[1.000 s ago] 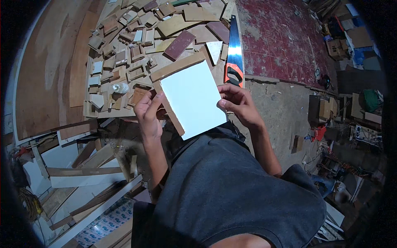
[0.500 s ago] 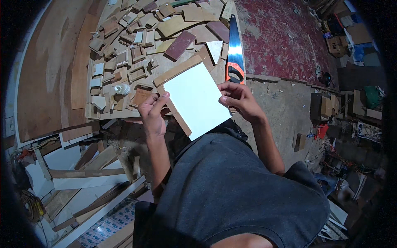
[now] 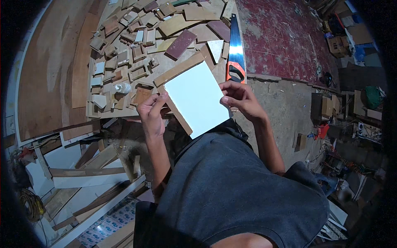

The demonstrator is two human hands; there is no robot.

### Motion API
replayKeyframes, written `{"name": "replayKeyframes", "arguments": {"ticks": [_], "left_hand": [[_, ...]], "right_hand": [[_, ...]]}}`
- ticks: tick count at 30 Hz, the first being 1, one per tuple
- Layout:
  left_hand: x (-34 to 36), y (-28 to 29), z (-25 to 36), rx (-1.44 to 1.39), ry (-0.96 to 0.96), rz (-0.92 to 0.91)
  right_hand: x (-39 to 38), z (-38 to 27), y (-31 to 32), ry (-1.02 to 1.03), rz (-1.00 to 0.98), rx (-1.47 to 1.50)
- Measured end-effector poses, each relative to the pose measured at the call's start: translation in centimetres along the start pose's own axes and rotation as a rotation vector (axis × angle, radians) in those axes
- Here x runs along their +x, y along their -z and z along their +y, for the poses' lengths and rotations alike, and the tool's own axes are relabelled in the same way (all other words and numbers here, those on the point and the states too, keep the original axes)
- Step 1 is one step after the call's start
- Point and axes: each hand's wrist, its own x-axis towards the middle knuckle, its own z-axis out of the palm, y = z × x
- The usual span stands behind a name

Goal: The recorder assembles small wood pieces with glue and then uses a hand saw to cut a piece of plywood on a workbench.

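Holding white panel (image 3: 197, 99) out in front of dark shirt (image 3: 235, 177), just off near edge of surface (image 3: 162, 65) and partly overlapping it in view. Pinching at left with left hand (image 3: 152, 111), thumb on top over brown left strip (image 3: 179, 114), fingers curled beneath; pinching at right with right hand (image 3: 245, 103), thumb on white face near the bare edge, fingers partly hidden behind. Bordered in brown on two sides only, with left strip and upper strip (image 3: 180, 71) meeting at a corner; showing a ragged line between left strip and white face. Judging step in hand as steadying and looking over the panel, with no tool on it. Judging next move to call for an even, two-sided grip, so as not to twist the strips; can't tell whether fixed or merely laid on. For containers: noting pale bottle (image 3: 123, 88) among scraps at left of surface, contents not readable. Noting small tray-like wooden pieces (image 3: 138, 53) nearby, seeing nothing certain inside. Cardboard box (image 3: 337, 46) past red floor (image 3: 277, 41), too dim for contents. Lying at surface's right edge, apart from both hands: orange-handled saw (image 3: 235, 47).
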Motion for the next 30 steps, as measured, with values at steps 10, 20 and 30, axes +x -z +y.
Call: {"name": "replayKeyframes", "arguments": {"ticks": [10, 20, 30], "left_hand": [[-0.1, 0.1, 0.1, 0.056, -0.089, -0.002], [-0.7, 0.4, 0.5, -0.009, 0.015, -0.025], [-1.1, 1.0, 0.4, -0.127, 0.130, -0.015]], "right_hand": [[-0.3, -0.5, -0.7, 0.018, 0.004, -0.024], [-0.5, -0.6, -1.0, 0.016, -0.009, -0.043], [-0.5, 0.0, -0.7, 0.006, -0.011, -0.040]]}}
